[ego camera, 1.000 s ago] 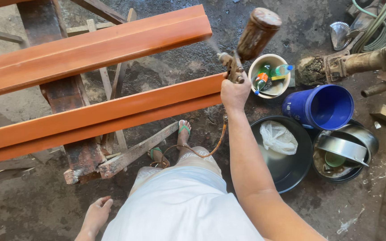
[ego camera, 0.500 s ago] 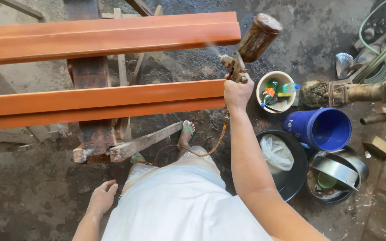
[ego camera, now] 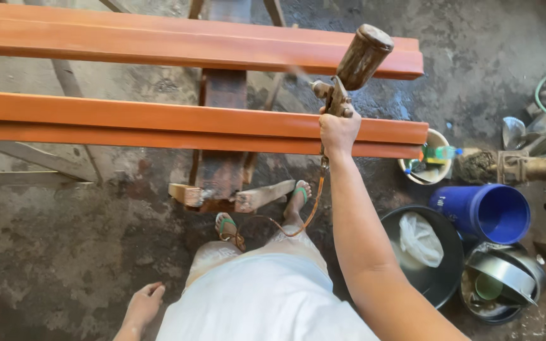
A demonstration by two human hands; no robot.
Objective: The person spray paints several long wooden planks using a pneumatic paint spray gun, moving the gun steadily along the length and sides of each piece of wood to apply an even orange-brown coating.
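My right hand (ego camera: 338, 129) grips a paint-stained spray gun (ego camera: 342, 79) with a brown cup on top, its nozzle pointing left over the far orange beam (ego camera: 191, 44). A faint mist leaves the nozzle. A second orange beam (ego camera: 159, 126) lies nearer to me, under my right hand. Both beams rest across a dark wooden stand (ego camera: 222, 132). A thin hose (ego camera: 298, 224) hangs from the gun down past my feet in green sandals. My left hand (ego camera: 141, 306) hangs at my side with fingers apart, holding nothing.
To the right on the stained concrete floor sit a blue bucket (ego camera: 488, 211) on its side, a black basin (ego camera: 434, 278) with a white plastic bag, a metal pot (ego camera: 507, 278), a white tub (ego camera: 428, 167) of bits, and a rusty pipe (ego camera: 532, 167). Wood offcuts (ego camera: 260, 196) lie by the stand.
The view has swung so the beams sit level and further right. My right hand and the spray gun have moved left along the beams. My left hand stays low at my side.
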